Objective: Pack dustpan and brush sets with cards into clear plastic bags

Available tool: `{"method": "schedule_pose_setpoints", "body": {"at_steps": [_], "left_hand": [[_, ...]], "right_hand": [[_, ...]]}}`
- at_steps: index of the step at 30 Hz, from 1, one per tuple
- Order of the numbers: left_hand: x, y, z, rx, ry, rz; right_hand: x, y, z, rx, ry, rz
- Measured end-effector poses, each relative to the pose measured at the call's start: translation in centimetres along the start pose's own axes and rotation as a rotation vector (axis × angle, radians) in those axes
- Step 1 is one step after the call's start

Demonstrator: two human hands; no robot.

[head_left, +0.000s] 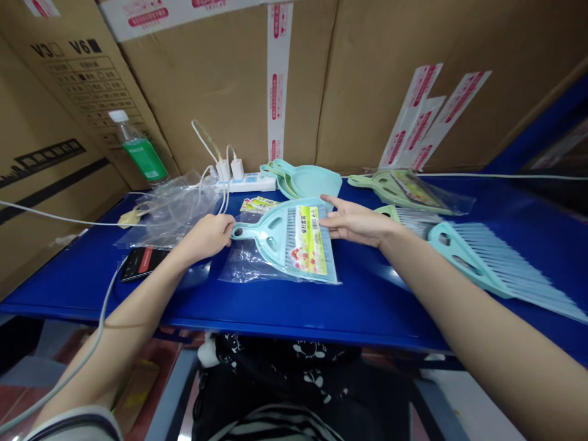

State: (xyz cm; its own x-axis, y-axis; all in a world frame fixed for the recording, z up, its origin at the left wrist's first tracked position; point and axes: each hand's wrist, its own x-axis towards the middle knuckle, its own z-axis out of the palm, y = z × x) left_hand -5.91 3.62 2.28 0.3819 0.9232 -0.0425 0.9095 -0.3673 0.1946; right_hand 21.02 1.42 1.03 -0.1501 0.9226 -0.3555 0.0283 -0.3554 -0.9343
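A light blue dustpan-and-brush set [280, 236] with a yellow label card lies in a clear plastic bag on the blue table [349, 306]. My left hand [209, 236] is closed round the tip of the set's handle at its left end. My right hand [353, 222] rests at the set's right edge, index finger stretched out and pressing on the top corner, holding nothing.
Stacked blue dustpans [305, 177] sit behind, a bagged green set [404, 187] and a loose blue brush [500, 266] to the right. Left: empty clear bags [172, 208], a phone [142, 262] on a cable, a power strip [245, 180], a bottle [138, 147]. Cardboard boxes [220, 79] wall the back.
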Motion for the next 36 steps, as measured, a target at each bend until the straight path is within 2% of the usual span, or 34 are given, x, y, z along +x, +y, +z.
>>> {"method": "schedule_pose_setpoints", "body": {"at_steps": [3,7,13,19,23,27,29,31,33,36], "left_hand": [[-0.1,-0.1,0.0,0.103,-0.025,-0.026],[-0.2,0.0,0.0,0.229,-0.035,-0.084],[-0.2,0.2,-0.1,0.401,-0.062,-0.14],[-0.3,0.2,0.0,0.434,-0.031,-0.074],[-0.6,0.6,0.1,0.393,0.049,-0.077],[-0.9,0.8,0.4,0.346,0.217,-0.054],[-1.0,1.0,0.8,0.296,0.309,0.036],[-1.3,1.1,1.1,0.214,0.344,0.211],[-1.6,1.4,1.3,0.104,0.284,0.444],[-2.1,1.8,1.3,-0.054,0.072,0.735]], "right_hand": [[0.1,0.2,-0.2,-0.059,0.026,-0.026],[0.6,0.5,-1.0,-0.135,-0.009,-0.082],[0.0,0.0,-1.3,-0.251,0.032,-0.08],[-1.2,-1.1,-0.8,-0.468,0.035,-0.064],[-1.1,-1.0,-1.1,-0.559,0.027,-0.076],[-1.2,-0.9,-1.2,-0.685,-0.041,-0.061],[-1.5,-1.0,-1.3,-0.779,-0.082,-0.032],[-1.9,-1.2,-1.7,-0.862,-0.142,-0.006],[-2.3,-1.5,-2.3,-0.922,-0.213,-0.023],[-2.8,-1.9,-3.4,-0.985,-0.316,-0.126]]}}
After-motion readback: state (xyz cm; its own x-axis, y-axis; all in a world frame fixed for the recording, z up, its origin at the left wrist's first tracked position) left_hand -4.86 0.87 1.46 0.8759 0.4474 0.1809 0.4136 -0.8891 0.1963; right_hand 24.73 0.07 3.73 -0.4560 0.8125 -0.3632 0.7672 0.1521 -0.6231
